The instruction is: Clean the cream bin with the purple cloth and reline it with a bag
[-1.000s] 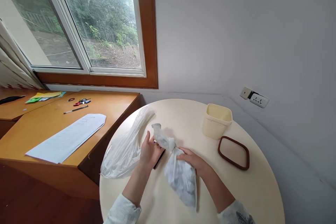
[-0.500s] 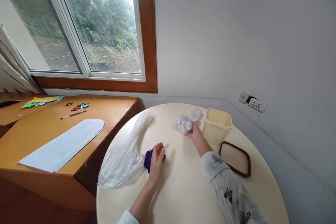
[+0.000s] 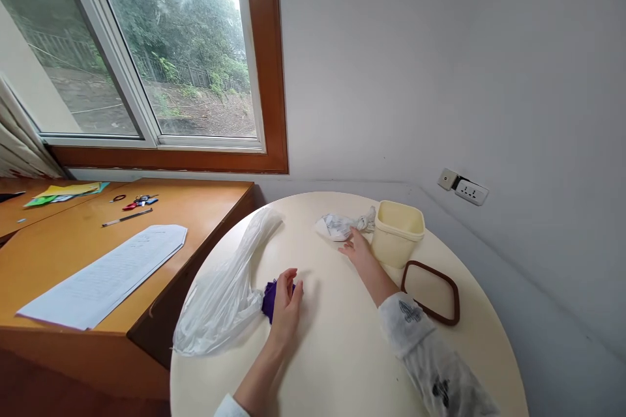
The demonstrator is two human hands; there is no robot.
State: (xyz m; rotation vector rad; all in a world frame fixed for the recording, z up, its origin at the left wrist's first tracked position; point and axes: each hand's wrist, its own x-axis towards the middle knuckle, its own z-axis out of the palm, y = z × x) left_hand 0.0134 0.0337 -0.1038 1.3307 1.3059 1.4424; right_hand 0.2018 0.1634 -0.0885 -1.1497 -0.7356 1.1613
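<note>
My right hand [image 3: 358, 250] reaches across the round table [image 3: 342, 352], fingers spread, at the near edge of a crumpled white bundle [image 3: 336, 227] that looks like thin plastic with paper inside. The bundle's twisted end lies against a cream plastic bin [image 3: 397, 234]. In front of the purple cloth [image 3: 268, 300], my left hand [image 3: 287, 303] is held loosely curved with thumb and fingers apart. It hides part of the cloth; whether it touches it I cannot tell. A long translucent plastic bag [image 3: 222, 300] is spread left of the cloth.
A brown rounded frame [image 3: 456, 300] rests right of the bin. Left of the table is a wooden desk [image 3: 215, 199] with paper sheets [image 3: 110, 277], a pen [image 3: 127, 217], keys [image 3: 141, 202] and coloured papers [image 3: 63, 192]. A wall socket [image 3: 472, 192] is at the right.
My right hand has let go of the white bundle and drawn slightly back from it. The bundle now lies on the table. My left hand stays by the purple cloth; the view has shifted slightly.
</note>
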